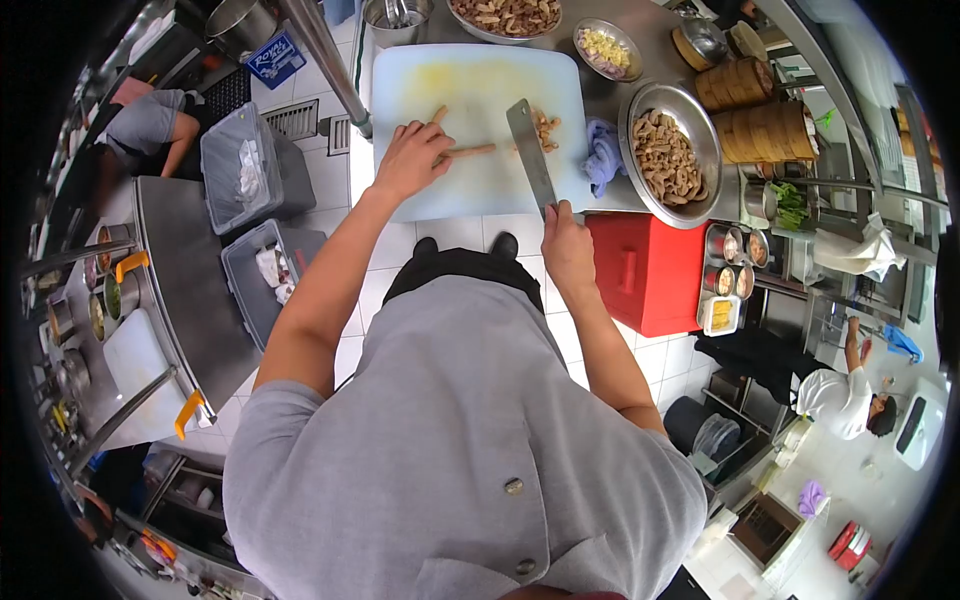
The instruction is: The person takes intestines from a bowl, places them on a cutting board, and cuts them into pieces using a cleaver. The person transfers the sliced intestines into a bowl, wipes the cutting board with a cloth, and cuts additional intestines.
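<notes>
A cleaver (pixel 530 155) is in my right hand (pixel 568 250), its handle gripped at the board's near edge and its blade pointing away. The blade stands beside a small pile of chopped brown pieces (pixel 546 131). My left hand (pixel 412 160) rests on the white cutting board (pixel 450 205), fingers bent and closed on a long brown meat strip (pixel 472 151) that sticks out to the right. Another brown strip (pixel 439 114) shows beyond the fingertips, partly hidden by them. A gap lies between the held strip's end and the blade.
Right of the board are a bunched purple cloth (pixel 603 157) and a steel bowl (pixel 712 165) of brown meat strips. Farther back sit a bowl of chopped yellow pieces (pixel 607 48) and bamboo steamers (pixel 765 133). A red box (pixel 640 275) stands below. Other people (pixel 835 403) work nearby.
</notes>
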### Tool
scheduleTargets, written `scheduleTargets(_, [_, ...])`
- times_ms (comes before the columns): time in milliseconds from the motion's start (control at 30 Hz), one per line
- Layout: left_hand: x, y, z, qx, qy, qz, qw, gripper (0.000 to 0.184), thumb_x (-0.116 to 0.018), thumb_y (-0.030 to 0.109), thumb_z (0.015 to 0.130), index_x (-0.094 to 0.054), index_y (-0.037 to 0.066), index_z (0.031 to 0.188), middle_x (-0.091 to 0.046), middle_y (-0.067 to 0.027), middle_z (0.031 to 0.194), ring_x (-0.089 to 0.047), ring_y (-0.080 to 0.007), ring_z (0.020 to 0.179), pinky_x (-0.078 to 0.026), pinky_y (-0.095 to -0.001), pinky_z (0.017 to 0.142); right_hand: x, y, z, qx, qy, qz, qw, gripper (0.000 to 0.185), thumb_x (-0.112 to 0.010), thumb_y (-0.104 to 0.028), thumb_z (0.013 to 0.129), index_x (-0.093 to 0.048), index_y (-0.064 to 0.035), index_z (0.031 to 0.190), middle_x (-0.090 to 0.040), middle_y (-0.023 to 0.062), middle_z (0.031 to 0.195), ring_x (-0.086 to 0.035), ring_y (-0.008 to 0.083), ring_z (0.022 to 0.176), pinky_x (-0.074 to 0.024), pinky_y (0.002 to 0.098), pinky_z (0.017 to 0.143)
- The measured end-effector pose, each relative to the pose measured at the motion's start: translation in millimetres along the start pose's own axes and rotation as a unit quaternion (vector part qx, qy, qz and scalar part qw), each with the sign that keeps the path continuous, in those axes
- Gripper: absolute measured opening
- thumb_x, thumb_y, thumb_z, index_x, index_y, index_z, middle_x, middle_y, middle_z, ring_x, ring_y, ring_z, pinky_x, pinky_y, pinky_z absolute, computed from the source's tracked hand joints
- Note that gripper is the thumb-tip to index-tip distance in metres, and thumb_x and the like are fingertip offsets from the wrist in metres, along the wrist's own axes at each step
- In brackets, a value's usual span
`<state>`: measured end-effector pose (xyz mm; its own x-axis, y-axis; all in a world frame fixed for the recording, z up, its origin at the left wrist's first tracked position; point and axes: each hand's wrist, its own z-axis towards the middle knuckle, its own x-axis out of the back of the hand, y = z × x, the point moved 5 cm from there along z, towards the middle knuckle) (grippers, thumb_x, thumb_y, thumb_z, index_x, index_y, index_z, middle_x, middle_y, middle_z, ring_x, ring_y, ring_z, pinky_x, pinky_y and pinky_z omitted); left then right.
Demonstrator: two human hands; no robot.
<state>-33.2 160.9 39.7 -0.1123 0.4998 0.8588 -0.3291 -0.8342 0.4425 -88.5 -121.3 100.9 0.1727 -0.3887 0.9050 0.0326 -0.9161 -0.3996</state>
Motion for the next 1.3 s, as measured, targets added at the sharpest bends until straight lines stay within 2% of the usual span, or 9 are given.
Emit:
scheduleTargets(267, [1.7,1.5,-1.4,0.0,-0.003,0.01,1.0,0.025,-0.079,0.021,0.085,-0.075,0.015,0.109,-0.066,-0.0009,0.112,-0.059,-0.0253,0.109,-0.045,-0.0417,0.095,-39.1,9.3,0.0,0.002,-0.034,-0.027,0.999,0.028,-0.049,-0.033,0.11,-0.053,-0.005,0.107,-0.068,0.0278,0.074,-0.068,0.0543,0.075,-0.0538,0.0624,0.07])
scheduleTargets(400, [8.4,-2.0,-3.3,0.003,0.02,0.01,1.0,0.025,-0.079,0.021,0.085,-0.075,0.015,0.109,-0.066,-0.0012,0.111,-0.059,-0.025,0.109,-0.045,-0.0418,0.093,-12.1,-9.0,-2.5,-0.007,-0.016,0.008,1.0,0.026,-0.046,-0.03,0.11,-0.053,-0.0048,0.109,-0.07,0.0294,0.081,-0.069,0.0533,0.082,-0.0533,0.0638,0.073])
scheduleTargets(500, [10.4,-4.5,-5.2,0.01,0.022,0.015,1.0,0.025,-0.078,0.021,0.086,-0.075,0.015,0.11,-0.066,-0.0012,0.111,-0.059,-0.0248,0.109,-0.045,-0.0416,0.093,-3.6,-29.0,-14.3,-0.012,-0.056,-0.016,0.998,0.026,-0.046,-0.03,0.11,-0.053,-0.0048,0.109,-0.07,0.0297,0.083,-0.069,0.0529,0.083,-0.0533,0.0638,0.073])
scheduleTargets(600, [10.2,-3.5,-4.7,0.014,0.014,0.012,1.0,0.025,-0.078,0.021,0.086,-0.075,0.015,0.11,-0.066,-0.0012,0.112,-0.059,-0.025,0.109,-0.045,-0.0412,0.093,-36.1,-8.3,-6.9,-0.001,-0.069,-0.046,0.997,0.026,-0.047,-0.03,0.11,-0.053,-0.0046,0.108,-0.07,0.0289,0.079,-0.069,0.0529,0.079,-0.0537,0.0627,0.071])
scheduleTargets(833, [17.7,-5.1,-8.6,0.024,0.026,0.005,0.999,0.026,-0.078,0.021,0.086,-0.075,0.014,0.111,-0.066,-0.0025,0.111,-0.059,-0.0253,0.109,-0.046,-0.0415,0.094,-8.0,-26.6,-14.4,0.011,-0.039,0.013,0.999,0.029,-0.046,-0.033,0.111,-0.052,-0.0043,0.111,-0.07,0.0293,0.08,-0.069,0.0525,0.08,-0.0536,0.0627,0.071])
scheduleTargets(933, [13.5,-13.4,-5.5,0.028,0.032,-0.003,0.999,0.026,-0.078,0.019,0.087,-0.074,0.012,0.112,-0.066,-0.0055,0.111,-0.061,-0.0281,0.107,-0.049,-0.0434,0.093,-37.5,-18.1,-15.2,0.003,-0.093,-0.023,0.995,0.028,-0.046,-0.032,0.111,-0.052,-0.0045,0.111,-0.069,0.0292,0.079,-0.069,0.0526,0.079,-0.0535,0.0629,0.071])
scheduleTargets(1100, [23.8,-15.2,-0.1,0.117,0.066,-0.077,0.988,0.026,-0.074,0.01,0.088,-0.072,0.006,0.113,-0.066,-0.0125,0.11,-0.065,-0.0353,0.104,-0.053,-0.0449,0.093,-26.3,-21.1,-17.9,-0.001,-0.078,-0.05,0.996,0.027,-0.045,-0.031,0.111,-0.052,-0.0045,0.111,-0.069,0.0291,0.078,-0.069,0.0526,0.079,-0.0539,0.063,0.07])
scheduleTargets(1233, [20.8,-24.4,1.7,0.098,0.078,-0.072,0.99,0.028,-0.071,0.006,0.088,-0.072,0.007,0.116,-0.066,-0.0129,0.112,-0.063,-0.0352,0.107,-0.053,-0.0447,0.094,-4.9,-34.0,-17.0,0.021,-0.046,0.01,0.999,0.026,-0.045,-0.029,0.111,-0.052,-0.0041,0.111,-0.07,0.0282,0.078,-0.069,0.052,0.078,-0.0547,0.0624,0.07])
scheduleTargets(1300, [18.7,-24.0,3.5,0.086,0.044,-0.047,0.994,0.032,-0.069,0.004,0.087,-0.072,0.01,0.119,-0.063,-0.0101,0.122,-0.062,-0.0329,0.112,-0.053,-0.0434,0.098,-7.6,-40.3,-19.2,0.034,-0.035,0.019,0.999,0.026,-0.044,-0.029,0.111,-0.052,-0.004,0.111,-0.07,0.0281,0.078,-0.07,0.0518,0.077,-0.055,0.0622,0.07])
